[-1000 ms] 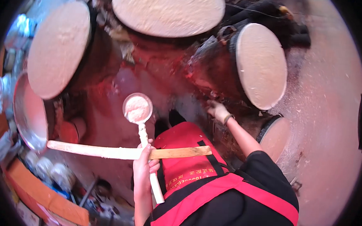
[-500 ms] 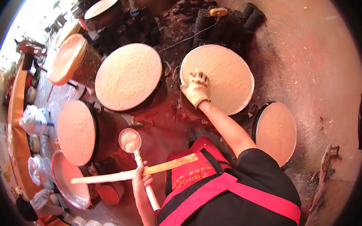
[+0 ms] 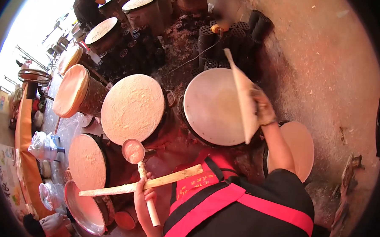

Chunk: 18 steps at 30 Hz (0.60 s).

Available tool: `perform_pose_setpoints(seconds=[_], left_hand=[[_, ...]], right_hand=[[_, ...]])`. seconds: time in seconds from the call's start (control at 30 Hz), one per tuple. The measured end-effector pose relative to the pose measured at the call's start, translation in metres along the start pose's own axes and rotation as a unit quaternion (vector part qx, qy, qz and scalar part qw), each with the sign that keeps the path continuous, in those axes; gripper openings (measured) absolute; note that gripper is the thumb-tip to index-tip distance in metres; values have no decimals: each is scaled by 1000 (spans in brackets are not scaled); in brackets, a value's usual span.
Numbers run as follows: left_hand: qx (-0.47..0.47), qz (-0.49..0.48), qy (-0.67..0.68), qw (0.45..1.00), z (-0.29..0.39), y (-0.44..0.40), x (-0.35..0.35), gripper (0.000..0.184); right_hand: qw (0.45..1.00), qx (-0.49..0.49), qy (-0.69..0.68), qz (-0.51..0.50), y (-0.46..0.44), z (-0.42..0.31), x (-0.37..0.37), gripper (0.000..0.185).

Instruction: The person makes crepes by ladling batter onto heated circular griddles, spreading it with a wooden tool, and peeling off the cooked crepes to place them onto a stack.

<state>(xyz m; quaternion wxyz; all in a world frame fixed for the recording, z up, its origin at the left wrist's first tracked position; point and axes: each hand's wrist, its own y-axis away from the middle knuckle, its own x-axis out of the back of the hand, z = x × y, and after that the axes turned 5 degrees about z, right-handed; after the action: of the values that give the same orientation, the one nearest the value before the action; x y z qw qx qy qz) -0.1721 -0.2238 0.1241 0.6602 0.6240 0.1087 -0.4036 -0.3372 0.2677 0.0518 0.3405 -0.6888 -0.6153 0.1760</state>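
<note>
My left hand (image 3: 142,194) is closed round the handle of a ladle (image 3: 133,151) with pale batter in its bowl, and also round a flat wooden stick (image 3: 174,176) that crosses it. My right hand (image 3: 263,106), in a work glove, grips a thin round pancake (image 3: 243,99). The pancake stands nearly edge-on above the right part of a round griddle (image 3: 209,106), whose bare grey surface shows. The fingertips behind the pancake are partly hidden. Left of that griddle, another griddle carries a pale pancake (image 3: 133,107) with a rough surface.
More pancake-covered griddles stand around me, one at the right (image 3: 298,150) and one at the left (image 3: 86,161). A basin of batter (image 3: 84,209) sits lower left. Black coal briquettes (image 3: 210,47) are stacked behind. A co-worker (image 3: 86,8) stands at the far left back.
My right hand has gone from lying on the pancake to lifting it off the griddle, towards the right. The view has tilted up, bringing the co-worker in. My left hand keeps its hold.
</note>
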Motion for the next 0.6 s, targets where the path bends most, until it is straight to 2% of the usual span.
perform_pose_setpoints(seconds=[0.03, 0.1, 0.17, 0.27, 0.3, 0.37, 0.4, 0.43, 0.47, 0.5, 0.53, 0.57, 0.6], left_hand=[[-1, 2, 3, 1000, 6, 0, -8, 33], [16, -15, 45, 999, 20, -2, -9, 33], [-11, 9, 51, 999, 8, 23, 5, 35], [-44, 11, 78, 996, 14, 31, -5, 34], [-47, 2, 105, 993, 14, 33, -4, 33], [-97, 22, 81, 992, 12, 34, -5, 33], [-116, 44, 65, 990, -16, 54, 8, 34], [-137, 67, 59, 987, -18, 53, 7, 34], [-155, 68, 70, 983, -21, 52, 3, 33], [-180, 72, 70, 978, -22, 49, 3, 33], [-202, 75, 69, 974, -25, 47, 3, 33], [-225, 85, 74, 968, -25, 46, 2, 32], [-247, 91, 80, 961, -25, 43, 0, 32]], right_hand=[[1000, -11, -10, 26, -8, -5, 15, 71], [984, -154, 17, 85, -20, -12, 38, 90], [984, -158, -48, 69, -60, -74, 32, 67], [970, -218, -58, 95, -133, -103, -51, 39], [901, -349, -216, 143, -159, -99, -77, 31], [946, -272, -170, 38, -182, -52, -131, 32], [986, -152, -49, -49, -190, -47, -152, 35], [990, 2, 97, -102, -197, -42, -173, 38], [962, 148, 200, -111, -204, -36, -194, 41], [970, 159, 160, -86, -217, -28, -232, 44], [965, 159, 181, -101, -243, -33, -267, 44], [976, 110, 141, -125, -271, -25, -306, 40], [978, 126, 125, -112, -301, -33, -343, 36]])
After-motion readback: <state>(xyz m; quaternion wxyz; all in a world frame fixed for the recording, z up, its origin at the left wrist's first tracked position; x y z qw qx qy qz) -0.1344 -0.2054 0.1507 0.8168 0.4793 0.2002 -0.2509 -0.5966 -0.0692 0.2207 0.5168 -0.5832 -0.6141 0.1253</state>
